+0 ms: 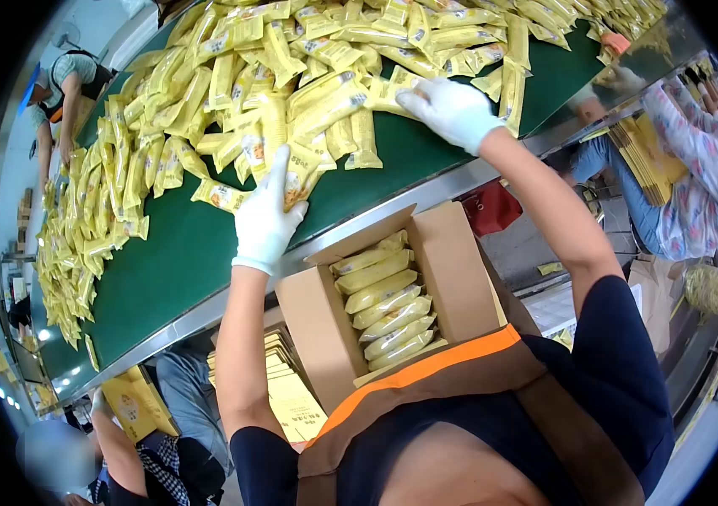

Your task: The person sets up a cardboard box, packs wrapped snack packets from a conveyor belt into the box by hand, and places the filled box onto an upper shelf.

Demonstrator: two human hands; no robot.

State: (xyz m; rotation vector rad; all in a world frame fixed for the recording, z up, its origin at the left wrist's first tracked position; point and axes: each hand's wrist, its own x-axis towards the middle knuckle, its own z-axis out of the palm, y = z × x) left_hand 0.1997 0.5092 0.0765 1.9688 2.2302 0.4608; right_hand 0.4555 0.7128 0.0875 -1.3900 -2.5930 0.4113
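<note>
Yellow snack packets (325, 105) lie heaped on the green conveyor belt (207, 244). My left hand (266, 219), in a white glove, is at the near side of the heap. Its fingers are stretched out and its thumb is apart, touching a yellow packet (298, 173). Farther right, my gloved right hand (452, 111) reaches over the belt, fingertips on the end of another packet (388, 93); its fingers are extended. Below the belt edge, in front of my body, stands an open cardboard box (452, 261) with a row of several packets (388, 312) inside.
A metal rail (359, 219) edges the belt. Flat yellow cartons (287, 392) are stacked left of the box. One co-worker (72, 84) leans over the far side; others sit at lower left (123, 447) and right (696, 169). A red bag (494, 207) is beyond the box.
</note>
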